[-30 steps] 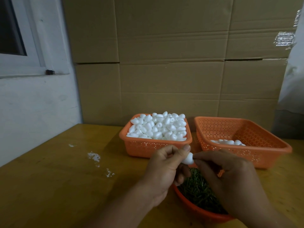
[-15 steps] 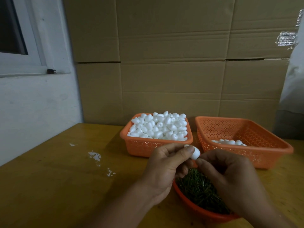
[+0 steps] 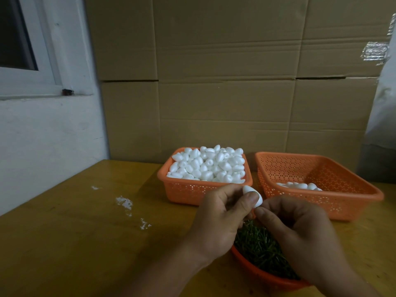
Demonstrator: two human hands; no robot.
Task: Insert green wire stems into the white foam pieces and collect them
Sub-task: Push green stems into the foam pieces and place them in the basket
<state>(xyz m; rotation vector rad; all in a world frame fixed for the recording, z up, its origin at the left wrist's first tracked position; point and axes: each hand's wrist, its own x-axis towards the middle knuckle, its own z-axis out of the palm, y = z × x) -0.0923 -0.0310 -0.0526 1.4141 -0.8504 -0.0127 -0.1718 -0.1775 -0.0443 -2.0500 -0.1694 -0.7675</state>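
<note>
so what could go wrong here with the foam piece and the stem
1. The left hand pinches the foam piece only at its fingertips; pressure from the right hand could pop it loose onto the table.
2. The stem itself is hidden by the right hand's fingers, so it may go in crooked or pierce the side.
3. Both hands work right over the bowl of green stems; a dropped piece would land among them.

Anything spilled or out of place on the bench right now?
Only white flecks scattered on the wooden table, left of the full foam basket; what they are is unclear. Both baskets sit upright, and the left hand pinches one foam piece above the stem bowl.
</note>
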